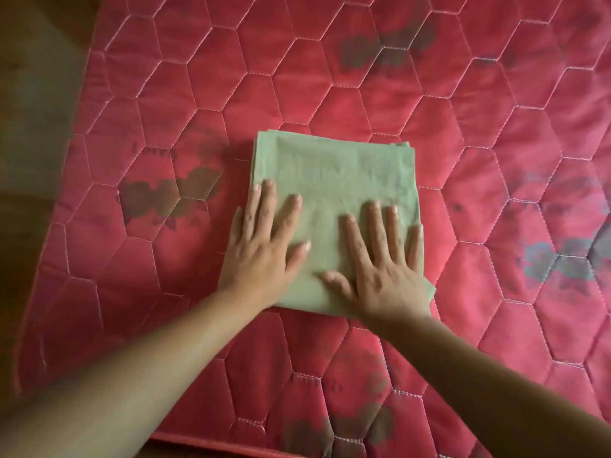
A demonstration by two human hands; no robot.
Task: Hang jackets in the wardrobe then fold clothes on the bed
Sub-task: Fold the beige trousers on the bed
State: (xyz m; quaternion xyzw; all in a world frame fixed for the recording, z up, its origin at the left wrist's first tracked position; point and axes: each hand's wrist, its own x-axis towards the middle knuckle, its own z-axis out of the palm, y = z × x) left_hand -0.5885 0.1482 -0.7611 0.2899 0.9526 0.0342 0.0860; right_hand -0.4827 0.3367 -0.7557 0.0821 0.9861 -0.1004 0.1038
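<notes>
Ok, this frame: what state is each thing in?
Red quilted mattress: uncovered, with dark blotches.
Green cloth: folded into a flat rectangle, lying on the mattress.
Left grip: fingers straight, pressing flat on the cloth's left side.
Right grip: fingers spread, pressing flat on its right side.

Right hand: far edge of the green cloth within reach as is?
Likely yes: the right hand lies flat on the green cloth, and nothing sits between its fingers and the far edge.
</notes>
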